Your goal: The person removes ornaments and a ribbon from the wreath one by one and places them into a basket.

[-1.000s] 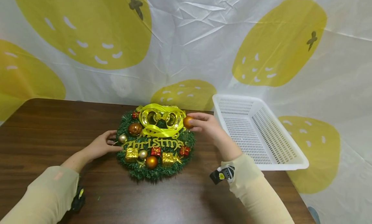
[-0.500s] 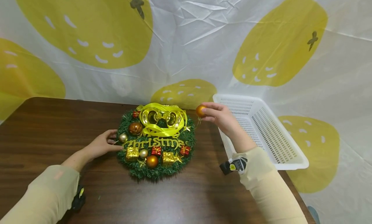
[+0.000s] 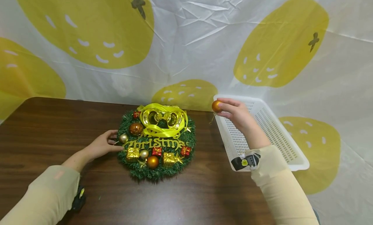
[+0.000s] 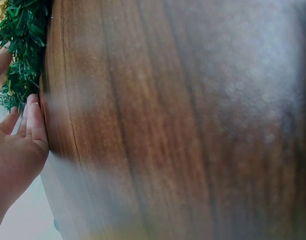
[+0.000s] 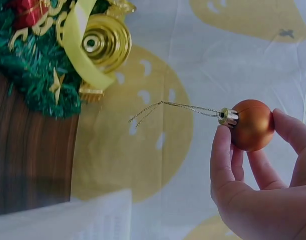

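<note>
A green Christmas wreath (image 3: 131, 171) lies on the table, decorated with a gold double bell (image 3: 163, 118), yellow ribbon, small gift boxes, baubles and gold lettering. My left hand (image 3: 102, 147) rests at its left edge, thumb and fingers spread against the greenery. Between the thumb and fingers of my right hand (image 3: 240, 116) is an orange Christmas bauble (image 5: 253, 125), pinched by its sides. A gold cap and a thin gold string (image 5: 185, 106) hang off the bauble. The right hand is raised over the left rim of a white plastic basket (image 3: 291, 168).
The brown wooden table (image 3: 52, 121) spreads on both sides of the wreath. A white cloth (image 3: 189, 50) with yellow fruit prints hangs behind the table. The basket stands at the table's right edge, partly covered by the right forearm.
My right hand has carried the orange bauble from the wreath's right side up and rightward to the basket's rim. The left hand and the wreath have stayed in place.
</note>
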The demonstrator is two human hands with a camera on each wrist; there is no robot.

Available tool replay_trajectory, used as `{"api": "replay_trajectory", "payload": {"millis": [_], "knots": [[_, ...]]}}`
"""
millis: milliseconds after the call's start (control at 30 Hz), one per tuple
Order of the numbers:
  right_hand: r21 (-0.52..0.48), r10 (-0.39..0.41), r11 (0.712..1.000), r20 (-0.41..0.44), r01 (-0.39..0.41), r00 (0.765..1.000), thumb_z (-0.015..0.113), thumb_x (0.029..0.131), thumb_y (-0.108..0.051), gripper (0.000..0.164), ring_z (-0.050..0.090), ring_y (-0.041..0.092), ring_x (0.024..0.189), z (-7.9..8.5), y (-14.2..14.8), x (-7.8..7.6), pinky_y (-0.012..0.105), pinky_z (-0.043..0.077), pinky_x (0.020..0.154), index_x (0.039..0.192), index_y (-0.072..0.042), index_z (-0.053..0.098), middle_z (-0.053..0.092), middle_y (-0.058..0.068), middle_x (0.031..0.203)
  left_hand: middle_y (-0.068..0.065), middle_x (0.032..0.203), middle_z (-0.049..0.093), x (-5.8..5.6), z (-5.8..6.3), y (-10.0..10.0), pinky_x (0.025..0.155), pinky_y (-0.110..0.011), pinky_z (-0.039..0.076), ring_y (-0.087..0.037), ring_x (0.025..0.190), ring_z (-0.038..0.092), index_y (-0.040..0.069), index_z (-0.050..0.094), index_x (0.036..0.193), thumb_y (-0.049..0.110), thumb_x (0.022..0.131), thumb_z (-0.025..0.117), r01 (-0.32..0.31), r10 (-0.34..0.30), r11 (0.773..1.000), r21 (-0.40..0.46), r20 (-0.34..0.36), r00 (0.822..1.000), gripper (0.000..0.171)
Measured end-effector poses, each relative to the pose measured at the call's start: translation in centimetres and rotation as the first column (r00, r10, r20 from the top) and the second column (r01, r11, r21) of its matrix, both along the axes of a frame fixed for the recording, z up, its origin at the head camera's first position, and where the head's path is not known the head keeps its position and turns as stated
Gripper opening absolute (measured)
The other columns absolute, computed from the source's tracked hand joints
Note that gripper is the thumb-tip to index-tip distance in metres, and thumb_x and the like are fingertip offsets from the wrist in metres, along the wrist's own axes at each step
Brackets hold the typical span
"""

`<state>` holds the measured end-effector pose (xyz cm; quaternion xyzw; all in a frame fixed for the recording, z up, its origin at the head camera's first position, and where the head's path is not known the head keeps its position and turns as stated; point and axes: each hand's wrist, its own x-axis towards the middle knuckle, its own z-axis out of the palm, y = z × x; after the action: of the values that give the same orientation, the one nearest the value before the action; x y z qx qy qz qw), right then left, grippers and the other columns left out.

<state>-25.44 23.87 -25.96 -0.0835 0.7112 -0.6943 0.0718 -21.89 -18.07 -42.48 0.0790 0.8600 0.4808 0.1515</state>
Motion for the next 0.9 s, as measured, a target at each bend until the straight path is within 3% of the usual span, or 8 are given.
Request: {"api": "replay_trajectory", "payload": {"millis": [433,900], "knots": [[-0.061,-0.081,0.995,0.033,0.083,0.996,0.051,0.092,0.002,0.031,0.065,0.006,0.075,0.4,3.8,-0.7,0.019,0.054,0.073,0.082,-0.019,0.072,0.070,-0.006,0.080,-0.036,0.140,0.028,0.0,0.0,0.0,0.091,-0.049,0.046,-0.046,0.120,0.041,-0.010,0.013,0.145,0.029,0.084,0.070,-0.007,0.007,1.000,0.000,-0.003,1.000,0.092],[-0.093,-0.179,0.978,0.074,0.186,0.981,0.051,0.092,0.002,0.031,0.065,0.006,0.072,-1.2,7.7,-1.8,0.019,0.055,0.069,0.074,-0.015,0.070,0.068,-0.005,0.075,-0.035,0.141,0.028,-0.1,-0.3,-0.1,0.090,-0.048,0.046,-0.046,0.121,0.041,-0.009,0.013,0.146,0.030,0.085,0.069,-0.006,0.006,1.000,-0.001,-0.005,1.000,0.092]]}}
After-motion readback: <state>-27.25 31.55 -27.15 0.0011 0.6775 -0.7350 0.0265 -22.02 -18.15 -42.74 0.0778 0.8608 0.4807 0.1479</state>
